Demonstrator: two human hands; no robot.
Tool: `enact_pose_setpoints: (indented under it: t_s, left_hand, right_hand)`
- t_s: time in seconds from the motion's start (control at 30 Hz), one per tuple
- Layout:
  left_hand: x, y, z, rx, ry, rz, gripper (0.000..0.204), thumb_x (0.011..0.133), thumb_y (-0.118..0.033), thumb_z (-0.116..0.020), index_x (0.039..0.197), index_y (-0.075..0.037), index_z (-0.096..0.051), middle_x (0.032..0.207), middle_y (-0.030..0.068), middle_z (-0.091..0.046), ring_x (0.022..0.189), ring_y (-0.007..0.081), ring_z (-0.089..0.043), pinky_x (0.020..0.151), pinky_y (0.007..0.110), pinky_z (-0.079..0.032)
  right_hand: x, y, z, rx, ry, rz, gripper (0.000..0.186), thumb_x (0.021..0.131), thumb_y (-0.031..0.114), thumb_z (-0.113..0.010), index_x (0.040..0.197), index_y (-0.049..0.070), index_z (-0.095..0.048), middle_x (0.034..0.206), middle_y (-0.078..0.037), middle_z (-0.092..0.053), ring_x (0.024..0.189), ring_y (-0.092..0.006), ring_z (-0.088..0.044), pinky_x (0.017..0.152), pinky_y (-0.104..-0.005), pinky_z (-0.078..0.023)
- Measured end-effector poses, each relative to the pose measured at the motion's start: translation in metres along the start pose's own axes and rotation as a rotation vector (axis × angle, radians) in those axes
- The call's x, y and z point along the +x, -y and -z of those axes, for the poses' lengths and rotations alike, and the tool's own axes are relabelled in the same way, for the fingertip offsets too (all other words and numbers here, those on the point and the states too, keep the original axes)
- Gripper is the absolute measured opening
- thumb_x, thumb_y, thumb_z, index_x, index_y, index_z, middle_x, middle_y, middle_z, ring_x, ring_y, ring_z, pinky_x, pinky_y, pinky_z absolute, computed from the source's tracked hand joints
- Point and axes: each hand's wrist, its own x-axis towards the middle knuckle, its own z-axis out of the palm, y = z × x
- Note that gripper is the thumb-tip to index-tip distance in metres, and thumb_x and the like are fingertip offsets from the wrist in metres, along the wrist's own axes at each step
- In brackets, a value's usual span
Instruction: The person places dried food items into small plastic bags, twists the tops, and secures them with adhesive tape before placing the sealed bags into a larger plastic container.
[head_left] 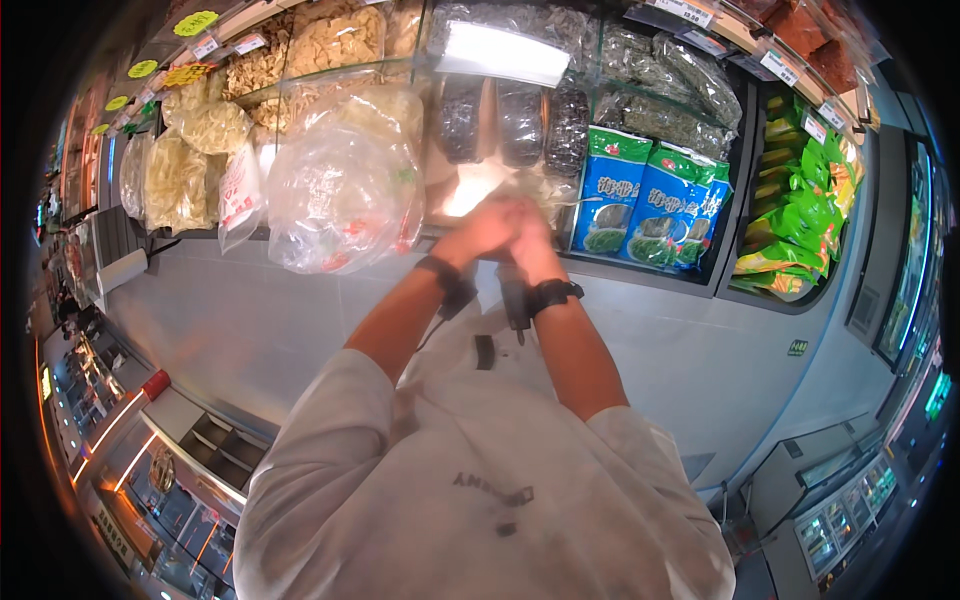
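My left hand [480, 230] and my right hand [532, 240] meet at the front edge of the display, fingers closed and partly blurred; what they hold, if anything, is unclear. A pale, brightly lit bin section [468, 192] lies beyond them, below dark packaged goods [520, 125]. To the left sits a large heap of clear plastic bags [335, 195]. Just right of my hands stand blue packets with green bottoms [665, 205].
Bags of dried yellowish goods [175, 180] fill the left bins. Green packets [800, 220] fill the far-right bin. A grey floor [680, 360] extends below the display, with a compartmented counter [210, 440] at lower left and a glass-fronted case [835, 510] at lower right.
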Motion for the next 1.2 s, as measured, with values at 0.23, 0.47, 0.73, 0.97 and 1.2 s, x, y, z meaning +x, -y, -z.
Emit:
enact_pose_setpoints:
  t_s: [0.23,0.47,0.73,0.97,1.2]
  left_hand:
    - [-0.009,0.019,0.015,-0.361,-0.300,0.158,0.024,0.092,-0.008,-0.059,0.113,0.001,-0.067,0.108,0.0202,-0.068,0.094,0.0271,-0.070,0.082,0.035,-0.054]
    - [0.015,0.063,0.013,-0.134,-0.278,0.225,0.045,0.075,-0.025,-0.077,0.110,0.001,-0.067,0.108,0.0204,-0.069,0.097,0.0332,-0.067,0.084,0.040,-0.052]
    - [-0.009,0.042,-0.004,-0.192,-0.192,0.360,0.029,0.092,-0.016,-0.061,0.117,-0.003,-0.069,0.099,0.0249,-0.069,0.087,0.0361,-0.069,0.077,0.040,-0.053]
    - [-0.039,-0.007,0.021,-0.270,-0.262,0.317,0.031,0.097,-0.013,-0.054,0.124,-0.002,-0.065,0.104,0.0233,-0.070,0.093,0.0335,-0.069,0.084,0.038,-0.052]
    - [-0.047,-0.006,0.012,-0.275,-0.344,0.276,0.033,0.096,-0.014,-0.053,0.126,-0.006,-0.065,0.105,0.0241,-0.068,0.096,0.0384,-0.066,0.084,0.041,-0.052]
  right_hand:
    - [-0.070,0.029,-0.035,-0.152,-0.174,-0.101,0.024,0.099,0.027,-0.057,0.120,0.014,-0.060,0.112,-0.005,-0.062,0.096,-0.0234,-0.063,0.080,-0.0420,-0.057]
    - [-0.073,0.029,-0.033,-0.322,-0.231,-0.029,0.035,0.094,0.026,-0.061,0.125,0.008,-0.057,0.099,-0.011,-0.067,0.072,-0.0248,-0.067,0.057,-0.0379,-0.060]
    - [-0.080,0.044,-0.041,-0.539,-0.111,-0.112,0.028,0.099,0.027,-0.056,0.122,0.011,-0.060,0.103,-0.008,-0.068,0.085,-0.0236,-0.068,0.070,-0.0392,-0.061]
    - [-0.077,0.052,-0.040,-0.401,0.196,-0.107,0.026,0.096,0.027,-0.062,0.117,0.012,-0.062,0.110,-0.002,-0.065,0.099,-0.0190,-0.064,0.085,-0.0369,-0.055]
    - [-0.066,0.032,-0.042,-0.289,0.074,0.138,0.029,0.094,0.011,-0.064,0.121,0.003,-0.058,0.109,-0.011,-0.066,0.093,-0.0252,-0.068,0.076,-0.0338,-0.060]
